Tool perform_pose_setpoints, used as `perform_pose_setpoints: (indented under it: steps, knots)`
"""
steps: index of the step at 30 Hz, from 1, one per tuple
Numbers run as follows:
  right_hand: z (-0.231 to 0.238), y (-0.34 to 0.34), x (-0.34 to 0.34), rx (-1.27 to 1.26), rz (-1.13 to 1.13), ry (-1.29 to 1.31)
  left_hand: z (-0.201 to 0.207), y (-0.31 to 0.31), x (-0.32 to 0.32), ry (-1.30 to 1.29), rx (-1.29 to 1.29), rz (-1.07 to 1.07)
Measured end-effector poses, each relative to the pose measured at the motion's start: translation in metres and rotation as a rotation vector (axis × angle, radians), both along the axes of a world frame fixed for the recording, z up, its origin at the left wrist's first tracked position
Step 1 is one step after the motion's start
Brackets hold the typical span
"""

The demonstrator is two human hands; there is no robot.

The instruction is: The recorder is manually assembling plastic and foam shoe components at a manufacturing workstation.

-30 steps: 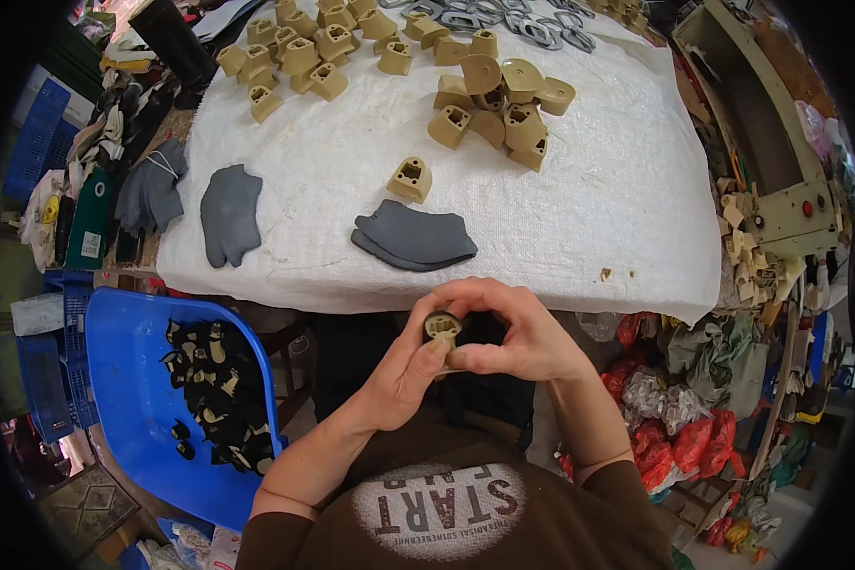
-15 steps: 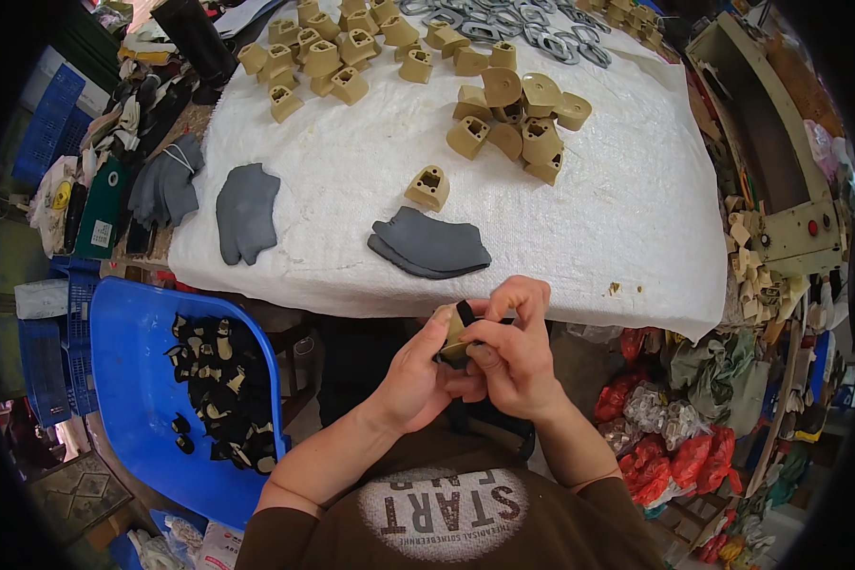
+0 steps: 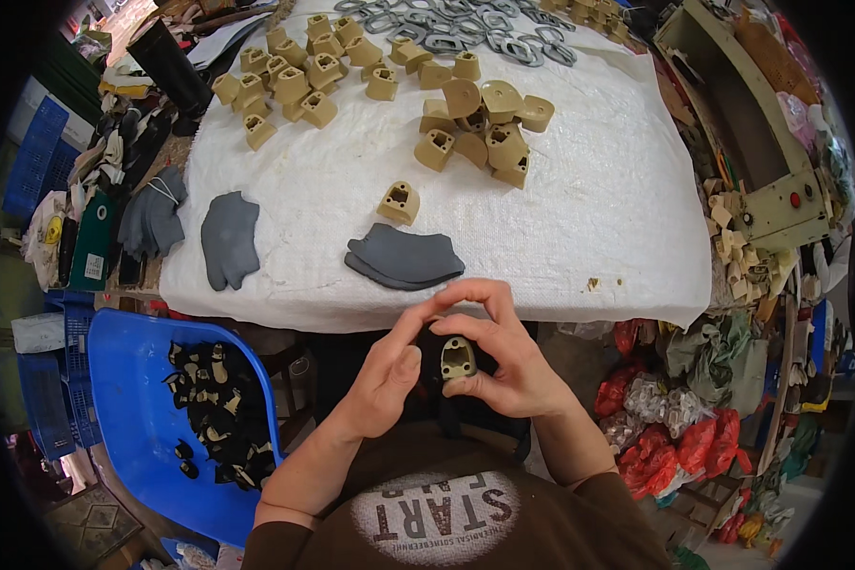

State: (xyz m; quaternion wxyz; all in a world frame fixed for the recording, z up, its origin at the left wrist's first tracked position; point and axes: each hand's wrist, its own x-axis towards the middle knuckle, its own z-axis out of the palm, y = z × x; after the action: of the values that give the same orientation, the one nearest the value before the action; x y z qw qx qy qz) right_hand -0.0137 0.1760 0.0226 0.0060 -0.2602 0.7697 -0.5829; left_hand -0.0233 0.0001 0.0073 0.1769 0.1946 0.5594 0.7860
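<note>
A beige shoe heel (image 3: 458,372), its hollow side facing up, sits between the thumb and fingers of my right hand (image 3: 508,366). Dark material wraps its side, and a dark strip (image 3: 448,413) hangs below it. Beside the heel is my left hand (image 3: 387,370), thumb raised and fingers stretched toward my right fingers; whether its palm touches the heel is hidden. Just beyond, on the white-covered table, lie stacked dark grey leather pieces (image 3: 404,258). Behind them stands a single bare heel (image 3: 389,210). Another grey piece (image 3: 230,242) lies flat to the left.
Bare heels (image 3: 500,100) form a cluster, with more heels (image 3: 290,87) at the far left. Grey rings (image 3: 446,43) spread along the back. A blue tub (image 3: 128,408) holds several dark-covered heels at my left. Red bags (image 3: 651,461) and a beige machine (image 3: 784,214) are at the right.
The heel has turned so its hollow side faces up, held in my right hand. My left thumb has come off it, and its fingers have straightened. The whole view has shifted slightly.
</note>
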Motion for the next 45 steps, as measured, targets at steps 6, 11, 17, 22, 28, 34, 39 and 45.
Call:
perform_pose_setpoints:
  steps: [6,11,17,22,28,34,39,45]
  knots:
    - [-0.007,-0.011,0.004,0.161,-0.152,0.125,0.001,0.007,0.006,-0.403,0.280,-0.053]
    - [-0.020,-0.016,0.011,-0.265,0.060,-0.279,-0.004,0.013,0.015,-0.531,0.370,0.055]
    - [-0.021,-0.023,0.014,-0.415,0.019,-0.319,-0.017,0.024,0.027,-0.183,-0.015,0.299]
    - [-0.020,-0.010,0.005,-0.487,0.015,-0.489,-0.012,0.020,0.021,-0.420,0.247,0.032]
    - [-0.013,-0.011,-0.020,-0.529,0.103,-0.739,-0.008,0.014,0.012,-0.316,0.257,-0.161]
    - [-0.016,-0.017,-0.011,-0.430,0.091,-0.427,-0.003,0.008,0.012,-0.198,-0.002,-0.137]
    - [-0.036,-0.033,0.005,-0.251,-0.179,-0.115,-0.023,0.003,0.007,-0.082,-0.071,0.004]
    - [-0.018,-0.034,0.018,-0.581,-0.120,-0.579,-0.002,0.011,0.009,-0.432,0.342,0.064]
